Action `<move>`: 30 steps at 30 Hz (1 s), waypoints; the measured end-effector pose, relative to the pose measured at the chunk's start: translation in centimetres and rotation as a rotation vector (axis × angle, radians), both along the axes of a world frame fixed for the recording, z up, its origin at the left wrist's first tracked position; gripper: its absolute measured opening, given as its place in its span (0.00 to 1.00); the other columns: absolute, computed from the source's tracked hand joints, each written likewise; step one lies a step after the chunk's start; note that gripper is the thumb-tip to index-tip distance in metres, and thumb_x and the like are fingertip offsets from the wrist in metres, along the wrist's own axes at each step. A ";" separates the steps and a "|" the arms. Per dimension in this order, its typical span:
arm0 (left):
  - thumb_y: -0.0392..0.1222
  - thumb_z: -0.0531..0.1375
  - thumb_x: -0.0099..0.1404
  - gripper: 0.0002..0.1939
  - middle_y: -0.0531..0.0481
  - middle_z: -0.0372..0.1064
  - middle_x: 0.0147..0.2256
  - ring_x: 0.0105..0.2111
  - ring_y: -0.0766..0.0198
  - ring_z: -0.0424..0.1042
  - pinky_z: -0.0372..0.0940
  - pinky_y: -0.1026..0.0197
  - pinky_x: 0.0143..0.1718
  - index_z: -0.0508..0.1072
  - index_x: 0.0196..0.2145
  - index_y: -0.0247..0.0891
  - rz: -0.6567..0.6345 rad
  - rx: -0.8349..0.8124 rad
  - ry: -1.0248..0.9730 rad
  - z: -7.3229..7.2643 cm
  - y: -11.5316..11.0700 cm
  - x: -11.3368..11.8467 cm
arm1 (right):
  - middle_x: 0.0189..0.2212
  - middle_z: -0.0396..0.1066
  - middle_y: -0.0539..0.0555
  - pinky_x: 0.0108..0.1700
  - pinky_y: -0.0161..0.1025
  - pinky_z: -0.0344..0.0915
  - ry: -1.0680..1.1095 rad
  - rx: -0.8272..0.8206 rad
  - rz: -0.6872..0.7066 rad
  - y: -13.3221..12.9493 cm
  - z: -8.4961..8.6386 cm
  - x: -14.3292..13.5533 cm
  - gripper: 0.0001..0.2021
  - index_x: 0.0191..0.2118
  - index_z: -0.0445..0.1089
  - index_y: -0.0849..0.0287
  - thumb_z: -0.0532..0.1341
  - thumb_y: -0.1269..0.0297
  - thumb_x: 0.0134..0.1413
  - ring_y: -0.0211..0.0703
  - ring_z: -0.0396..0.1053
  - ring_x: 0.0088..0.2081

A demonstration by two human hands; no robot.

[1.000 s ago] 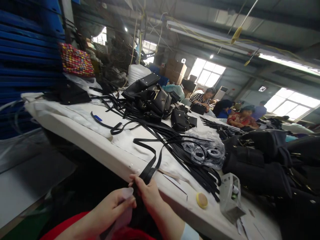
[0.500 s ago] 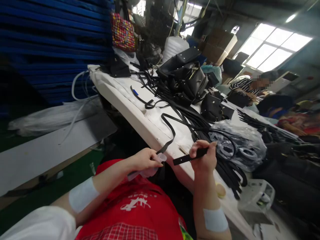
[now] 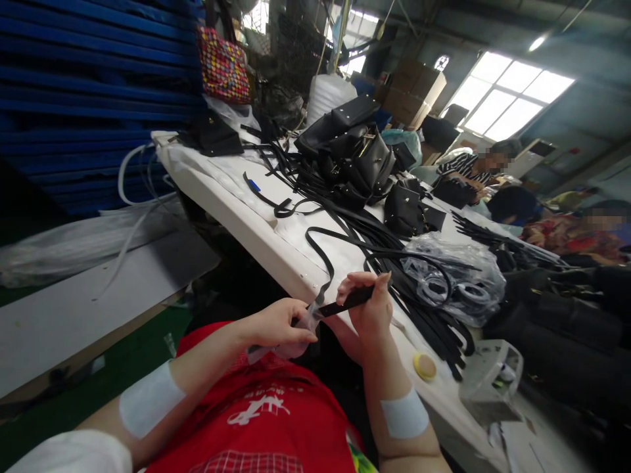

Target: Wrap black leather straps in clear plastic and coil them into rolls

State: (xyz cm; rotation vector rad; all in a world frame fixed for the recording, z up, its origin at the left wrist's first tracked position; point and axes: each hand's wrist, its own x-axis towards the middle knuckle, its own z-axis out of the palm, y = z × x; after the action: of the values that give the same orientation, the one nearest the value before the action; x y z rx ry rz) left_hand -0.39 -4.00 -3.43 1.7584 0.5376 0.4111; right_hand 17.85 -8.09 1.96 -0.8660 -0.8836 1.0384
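Over my lap, my left hand (image 3: 290, 326) grips a small clear plastic sleeve (image 3: 311, 319). My right hand (image 3: 371, 307) is closed round a flat black strap end (image 3: 348, 302). The strap's tip meets the plastic at my left fingers; whether it lies inside the sleeve or against it, I cannot tell. From the left hand a thin black strap (image 3: 321, 253) runs up and bends across the white table (image 3: 290, 259). Beyond my right hand lies a bundle of long black straps (image 3: 419, 322).
Black handbags (image 3: 357, 151) are piled at the back of the table. A clear bag with white rolls (image 3: 453, 282) lies to the right, and a round yellow-rimmed item (image 3: 424, 366) sits by my right forearm. Co-workers (image 3: 466, 172) sit across the table. Blue pallets (image 3: 98, 98) stand at left.
My right hand has moved left and brought the strap end to the plastic sleeve in my left hand, closing the gap between them. The whole view has shifted slightly.
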 end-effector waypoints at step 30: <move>0.68 0.53 0.61 0.27 0.48 0.78 0.39 0.44 0.47 0.75 0.70 0.55 0.48 0.79 0.35 0.45 0.390 0.235 0.041 -3.7 0.9 1.9 | 0.32 0.78 0.60 0.46 0.47 0.68 -0.093 -0.124 0.002 0.7 -4.5 -2.0 0.43 0.33 0.81 0.58 0.38 0.28 0.54 0.52 0.73 0.38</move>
State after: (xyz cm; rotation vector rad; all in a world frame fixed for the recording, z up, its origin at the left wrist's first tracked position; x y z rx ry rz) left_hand 1.51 -3.06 -7.16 1.8894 0.8966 0.7363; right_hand 15.87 -7.39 -2.56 -1.0241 -0.9053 1.0702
